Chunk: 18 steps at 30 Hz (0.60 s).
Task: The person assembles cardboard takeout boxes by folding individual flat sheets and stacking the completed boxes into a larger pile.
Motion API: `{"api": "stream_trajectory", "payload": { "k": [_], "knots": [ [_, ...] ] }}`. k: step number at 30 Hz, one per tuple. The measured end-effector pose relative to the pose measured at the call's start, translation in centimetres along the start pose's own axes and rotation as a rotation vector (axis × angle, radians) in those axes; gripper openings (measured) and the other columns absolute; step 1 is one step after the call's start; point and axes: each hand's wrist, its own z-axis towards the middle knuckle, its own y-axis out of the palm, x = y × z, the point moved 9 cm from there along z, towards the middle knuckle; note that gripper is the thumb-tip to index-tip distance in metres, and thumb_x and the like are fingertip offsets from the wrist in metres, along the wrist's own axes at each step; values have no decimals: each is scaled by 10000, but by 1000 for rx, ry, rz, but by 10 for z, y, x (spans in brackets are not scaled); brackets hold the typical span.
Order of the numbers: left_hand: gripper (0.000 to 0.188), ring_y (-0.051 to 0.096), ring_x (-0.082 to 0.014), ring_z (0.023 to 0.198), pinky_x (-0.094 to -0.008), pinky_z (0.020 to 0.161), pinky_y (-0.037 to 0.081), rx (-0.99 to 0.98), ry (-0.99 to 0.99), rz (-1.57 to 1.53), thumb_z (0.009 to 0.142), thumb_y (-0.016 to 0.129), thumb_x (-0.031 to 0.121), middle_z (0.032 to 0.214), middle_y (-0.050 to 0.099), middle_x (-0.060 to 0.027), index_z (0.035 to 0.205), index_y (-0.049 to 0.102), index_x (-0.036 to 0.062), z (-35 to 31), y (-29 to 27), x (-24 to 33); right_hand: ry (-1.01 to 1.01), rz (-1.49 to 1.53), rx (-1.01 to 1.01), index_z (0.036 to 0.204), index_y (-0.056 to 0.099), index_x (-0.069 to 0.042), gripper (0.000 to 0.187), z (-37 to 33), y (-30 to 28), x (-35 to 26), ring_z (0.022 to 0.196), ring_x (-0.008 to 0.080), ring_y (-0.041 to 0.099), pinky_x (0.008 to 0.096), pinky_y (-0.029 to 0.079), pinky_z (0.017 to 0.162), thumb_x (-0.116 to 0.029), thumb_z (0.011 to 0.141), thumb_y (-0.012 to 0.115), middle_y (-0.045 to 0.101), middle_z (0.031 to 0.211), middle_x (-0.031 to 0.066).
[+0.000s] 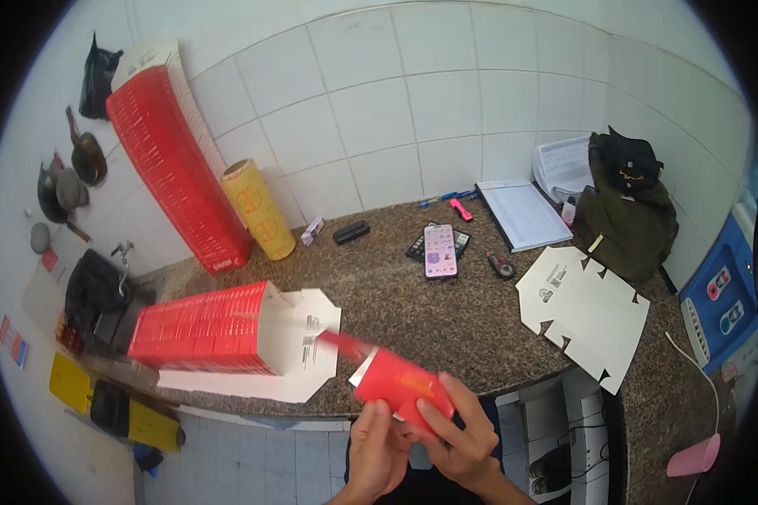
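Observation:
Between my two hands, just past the counter's front edge, is a red cardboard carton (400, 383) with yellow print, partly folded. One flap at its upper left is blurred by motion. My left hand (379, 446) grips its lower left edge, thumb on the red face. My right hand (463, 433) holds its right side, fingers bent over the red panel. To the left lies a row of nested red cartons (202, 332) on a flat white card sheet (316, 362). A flat white carton blank (585, 311) with notched edges rests on the right, printed side hidden.
A tall stack of red cartons (173, 160) leans on the tiled wall beside a yellow roll (258, 210). A phone (440, 251) lies on a calculator (415, 246). Nearby are a black case (351, 231), a clipboard (526, 217), a dark bag (627, 215) and a pink cup (693, 455).

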Motion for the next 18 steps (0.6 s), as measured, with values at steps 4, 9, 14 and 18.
{"api": "stream_trajectory", "payload": {
  "k": [4, 9, 14, 18],
  "knots": [
    [474, 686, -155, 967, -262, 821, 543, -32, 108, 305, 1070, 459, 94, 1199, 678, -152, 1512, 316, 1, 6, -6, 11, 25, -194, -30, 1183, 710, -24, 421, -3, 17, -15, 1091, 444, 639, 444, 546, 909, -146, 788, 789, 587, 1273, 317],
    [415, 670, -79, 812, -229, 696, 507, -82, 84, 554, 1046, 509, 78, 989, 731, -131, 1440, 434, -27, 6, -29, 31, 25, 73, 45, 1173, 668, 14, 377, -26, 8, 2, 993, 358, 665, 430, 564, 838, -267, 1015, 473, 665, 1151, 242],
    [270, 694, -117, 803, -297, 729, 542, -312, 72, 832, 1021, 515, 36, 947, 741, -108, 1259, 637, -2, -6, 0, 40, 308, -34, 63, 1243, 580, 59, 494, -7, -6, 56, 937, 274, 531, 391, 449, 836, -368, 1054, 419, 520, 1075, 172],
    [299, 698, -340, 744, -376, 673, 547, -487, 390, 1048, 937, 578, -5, 889, 716, -156, 1202, 692, 74, -7, 17, 51, 401, 25, -117, 1259, 547, 41, 515, -9, -2, 60, 922, 227, 479, 345, 409, 829, -415, 1021, 524, 483, 1068, 117]
  ]
}}
